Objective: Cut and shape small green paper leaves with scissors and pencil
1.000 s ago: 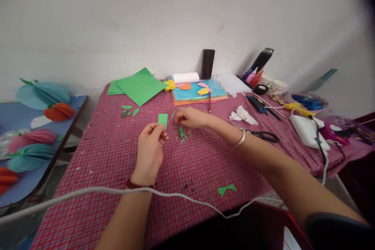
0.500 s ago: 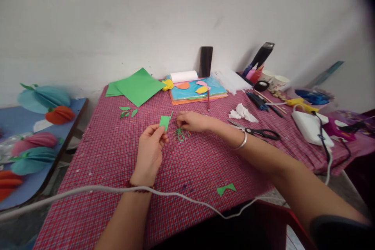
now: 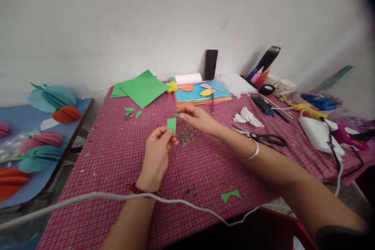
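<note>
My left hand [image 3: 159, 148] pinches a small green paper rectangle [image 3: 171, 125] upright between thumb and fingers. Close to it on the right, my right hand [image 3: 197, 119] hovers palm down with fingers loosely stretched and nothing visible in them. A thin green paper sliver [image 3: 175, 115] lies by its fingertips. Beneath that hand is a small heap of green paper trimmings [image 3: 183, 138] with other coloured bits. Scissors [image 3: 263, 138] with black handles lie under and beyond my right forearm. Small cut green paper leaves [image 3: 138, 114] rest to the left.
Green paper sheets [image 3: 145, 88], a packet of coloured paper [image 3: 190, 95] and a phone [image 3: 210, 64] stand along the wall. Crumpled tissue [image 3: 248, 117] and a yellow glue gun [image 3: 309, 110] are at right. A white cable [image 3: 187, 202] crosses in front. Paper pumpkins [image 3: 66, 114] sit on the blue table.
My right hand has lifted off the green trimmings and drawn slightly away, its fingers straightening. My left hand still holds the green paper, now turned more upright. The view has shifted slightly.
</note>
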Available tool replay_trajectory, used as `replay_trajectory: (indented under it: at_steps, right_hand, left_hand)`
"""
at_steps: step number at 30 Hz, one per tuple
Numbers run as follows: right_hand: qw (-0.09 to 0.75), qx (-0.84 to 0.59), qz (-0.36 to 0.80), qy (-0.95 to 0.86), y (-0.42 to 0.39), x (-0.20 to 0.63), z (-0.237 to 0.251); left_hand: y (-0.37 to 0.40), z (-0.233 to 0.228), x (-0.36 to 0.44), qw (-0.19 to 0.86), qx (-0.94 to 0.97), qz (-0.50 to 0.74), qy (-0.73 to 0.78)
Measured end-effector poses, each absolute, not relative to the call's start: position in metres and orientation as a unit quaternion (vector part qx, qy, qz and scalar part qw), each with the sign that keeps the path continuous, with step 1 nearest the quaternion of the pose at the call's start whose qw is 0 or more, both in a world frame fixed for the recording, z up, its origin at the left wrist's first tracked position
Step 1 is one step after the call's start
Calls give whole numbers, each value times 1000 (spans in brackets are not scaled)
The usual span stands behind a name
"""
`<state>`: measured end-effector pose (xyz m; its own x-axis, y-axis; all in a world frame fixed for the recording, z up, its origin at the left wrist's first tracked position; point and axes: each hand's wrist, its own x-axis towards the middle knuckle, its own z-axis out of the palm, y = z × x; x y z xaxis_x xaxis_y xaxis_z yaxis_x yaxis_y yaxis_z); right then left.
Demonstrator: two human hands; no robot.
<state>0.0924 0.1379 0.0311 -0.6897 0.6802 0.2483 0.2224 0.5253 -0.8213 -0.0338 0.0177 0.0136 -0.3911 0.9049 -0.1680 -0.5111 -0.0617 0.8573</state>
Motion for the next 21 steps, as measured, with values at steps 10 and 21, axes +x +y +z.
replay_trajectory:
  at_steps: [10, 21]
  right_hand:
    - [238, -291, 550, -746, 96, 142, 18]
    - [268, -263, 619, -690, 83, 148, 8]
  left_hand:
    - [11, 11, -18, 570, 319, 587, 479]
    - [7, 6, -4, 539, 400, 525, 523]
